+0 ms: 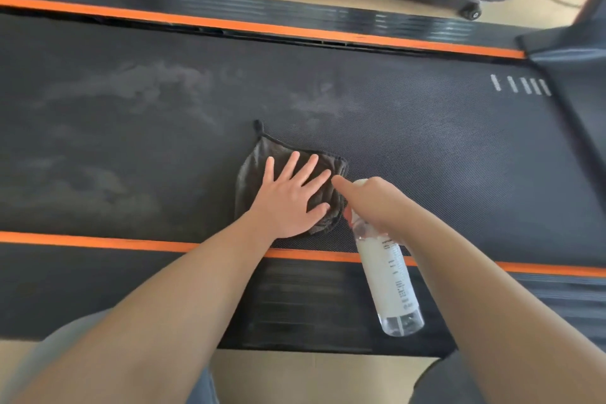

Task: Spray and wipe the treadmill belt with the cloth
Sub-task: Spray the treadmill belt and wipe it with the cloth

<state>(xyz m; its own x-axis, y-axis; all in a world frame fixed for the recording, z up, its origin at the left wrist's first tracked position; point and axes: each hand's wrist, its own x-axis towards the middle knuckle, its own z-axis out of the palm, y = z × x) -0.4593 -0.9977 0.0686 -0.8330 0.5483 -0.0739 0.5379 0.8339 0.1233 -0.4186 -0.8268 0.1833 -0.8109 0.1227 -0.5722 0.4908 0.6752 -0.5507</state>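
- Near the close edge of the treadmill belt (426, 147), your left hand (288, 203) lay flat on the dark cloth (278, 151), fingers straight and spread, pressing it down.
- Your right hand (373, 203) was curled round the neck of the spray bottle (390, 279), forefinger stretched over the nozzle.
- The cloth looked soft, limp and light. It would probably bunch if pinched, so a flat palm at its middle suited it.
- The bottle seemed smooth, light plastic, perhaps slippery when wet, and the neck looked the surest hold.
- Pale smears (147, 85) marked the belt farther out.
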